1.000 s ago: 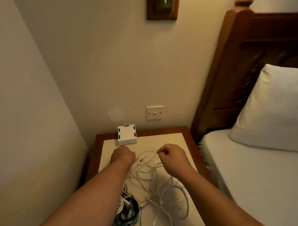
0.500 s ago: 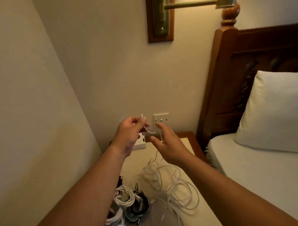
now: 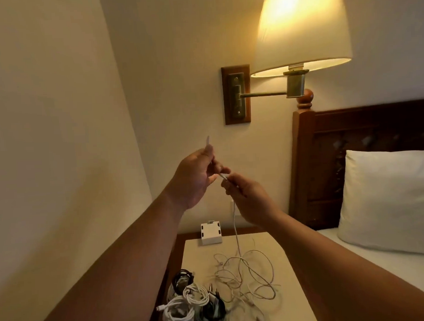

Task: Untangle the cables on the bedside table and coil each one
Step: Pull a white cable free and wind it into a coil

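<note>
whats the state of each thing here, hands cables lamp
lamp, lit
left hand, pinching white cable near its plug end
right hand, pinching the same cable lower down
white cable, raised, trailing down into tangle
tangle, loose on bedside table, uncoiled
coiled cables, bundled, table's near left

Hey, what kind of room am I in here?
Probably a bedroom, perhaps a hotel's: a pillow and wooden headboard, a wall lamp, and a bedside table.
</note>
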